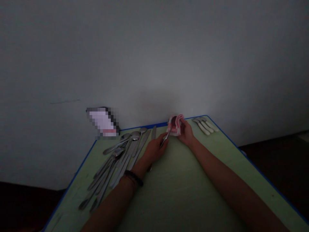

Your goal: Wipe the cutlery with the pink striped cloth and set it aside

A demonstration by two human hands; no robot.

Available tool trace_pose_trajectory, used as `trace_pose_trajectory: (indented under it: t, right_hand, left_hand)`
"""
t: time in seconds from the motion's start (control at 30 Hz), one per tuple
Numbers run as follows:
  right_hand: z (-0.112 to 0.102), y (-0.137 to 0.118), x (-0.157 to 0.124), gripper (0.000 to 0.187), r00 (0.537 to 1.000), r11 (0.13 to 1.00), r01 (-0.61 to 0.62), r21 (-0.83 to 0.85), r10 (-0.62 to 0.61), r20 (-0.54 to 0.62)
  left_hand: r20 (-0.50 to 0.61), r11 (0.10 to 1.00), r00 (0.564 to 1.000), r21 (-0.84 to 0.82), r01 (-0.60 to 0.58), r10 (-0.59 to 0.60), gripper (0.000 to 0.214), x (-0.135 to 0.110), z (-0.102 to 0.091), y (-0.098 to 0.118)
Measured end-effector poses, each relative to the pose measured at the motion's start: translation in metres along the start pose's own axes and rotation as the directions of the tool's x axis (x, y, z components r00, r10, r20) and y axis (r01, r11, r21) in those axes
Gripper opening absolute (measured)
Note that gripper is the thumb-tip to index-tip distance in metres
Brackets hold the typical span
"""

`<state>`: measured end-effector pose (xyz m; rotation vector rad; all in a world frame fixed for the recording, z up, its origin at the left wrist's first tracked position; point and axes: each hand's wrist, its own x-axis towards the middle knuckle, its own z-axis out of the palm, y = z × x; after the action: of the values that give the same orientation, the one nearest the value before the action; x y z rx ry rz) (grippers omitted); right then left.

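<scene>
My left hand is closed around the handle of a metal utensil whose far end reaches into a pink and white cloth. My right hand grips that cloth, wrapped about the utensil's tip, near the far edge of the green table. A dark band sits on my left wrist. The utensil's head is hidden in the cloth.
Several metal spoons and knives lie in a loose pile on the table's left side. Three white-handled utensils rest at the far right corner. A blurred pink and white object leans against the grey wall. The table has a blue rim.
</scene>
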<state>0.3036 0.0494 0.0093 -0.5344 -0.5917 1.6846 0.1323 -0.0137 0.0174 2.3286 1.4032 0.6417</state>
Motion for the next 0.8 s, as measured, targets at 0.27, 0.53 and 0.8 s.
trace_pose_trajectory:
  t: [0.27,0.53,0.8]
  right_hand:
    - [-0.002,0.008,0.001,0.03,0.999,0.99,0.04,-0.137,-0.036,0.031]
    - [-0.01,0.008,0.0,0.028,0.99,0.947,0.098,-0.307,-0.124,-0.067]
    - [-0.011,-0.001,-0.002,0.031,0.997,0.95,0.073,-0.305,-0.078,-0.004]
  left_hand:
    - [-0.018,0.996,1.0,0.08,0.026,-0.025,0.031,-0.004,0.002,0.004]
    - [-0.008,0.979,1.0,-0.201,0.028,-0.03,0.028,-0.002,0.0,-0.004]
    - [-0.138,0.924,0.985,-0.38,0.043,-0.103,0.029,-0.001,0.0,-0.009]
